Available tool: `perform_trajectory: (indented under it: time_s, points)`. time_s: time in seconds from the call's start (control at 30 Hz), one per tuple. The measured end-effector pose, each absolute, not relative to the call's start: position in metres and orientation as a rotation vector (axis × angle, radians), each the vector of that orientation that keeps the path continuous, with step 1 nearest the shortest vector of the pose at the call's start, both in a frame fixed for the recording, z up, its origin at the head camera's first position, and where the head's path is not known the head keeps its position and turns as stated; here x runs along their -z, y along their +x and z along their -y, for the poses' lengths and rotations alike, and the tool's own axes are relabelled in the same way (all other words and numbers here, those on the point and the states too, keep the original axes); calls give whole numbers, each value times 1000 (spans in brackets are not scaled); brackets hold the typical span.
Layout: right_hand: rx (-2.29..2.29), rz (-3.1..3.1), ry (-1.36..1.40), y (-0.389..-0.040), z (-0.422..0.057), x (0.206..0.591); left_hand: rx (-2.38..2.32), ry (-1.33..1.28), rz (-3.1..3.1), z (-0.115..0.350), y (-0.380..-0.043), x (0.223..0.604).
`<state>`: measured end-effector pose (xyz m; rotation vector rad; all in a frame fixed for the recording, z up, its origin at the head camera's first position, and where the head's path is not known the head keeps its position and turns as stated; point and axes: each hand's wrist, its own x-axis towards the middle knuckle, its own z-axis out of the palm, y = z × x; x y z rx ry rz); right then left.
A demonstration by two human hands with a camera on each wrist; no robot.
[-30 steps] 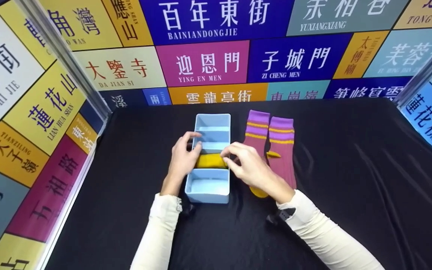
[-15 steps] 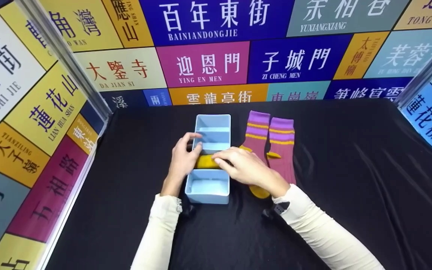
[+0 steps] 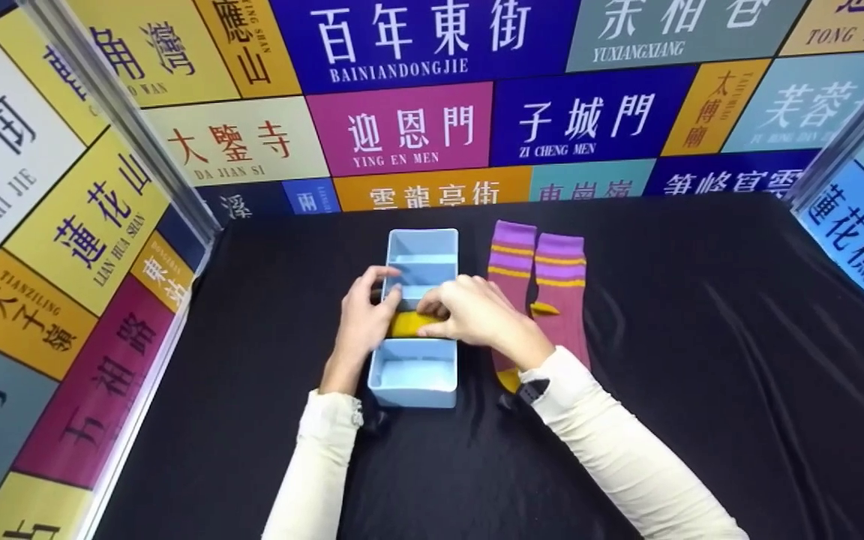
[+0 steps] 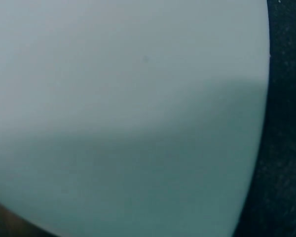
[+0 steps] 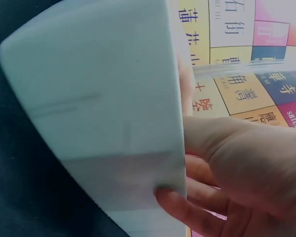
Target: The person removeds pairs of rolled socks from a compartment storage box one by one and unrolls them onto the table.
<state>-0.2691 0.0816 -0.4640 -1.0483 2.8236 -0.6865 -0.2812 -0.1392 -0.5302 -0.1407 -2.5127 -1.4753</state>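
A light blue organizer box (image 3: 413,396) with several compartments stands lengthwise on the black cloth. A folded yellow sock bundle (image 3: 406,324) lies in one middle compartment. My left hand (image 3: 363,309) grips the box's left wall, index finger and thumb at the rim; the left wrist view is filled by the box's pale side. My right hand (image 3: 481,311) reaches over the right rim, thumb and fingers curled on the right part of the yellow bundle and partly hiding it. In the right wrist view, a fingertip (image 5: 163,193) rests against the box's outer wall.
A pair of purple-pink socks (image 3: 561,300) with yellow stripes and heels lies flat right of the box, partly behind my right arm. The black cloth (image 3: 702,337) covers the table. Sign-patterned panels (image 3: 402,127) rise behind and at both sides.
My right hand has moved left, from the yellow bundle's right end further over it, covering more of it. My left hand and the box have stayed put.
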Motion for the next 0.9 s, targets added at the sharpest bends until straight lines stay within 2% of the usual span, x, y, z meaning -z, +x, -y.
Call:
perform_trajectory:
  time_s: [0.3,0.9]
  points:
    - [422,-2843,-1078,-272,-73,459,1490,-153,2506,139,-282,532]
    - [229,-2822,-1111,-276,-64,457,1482,-168,2501,139,-282,531]
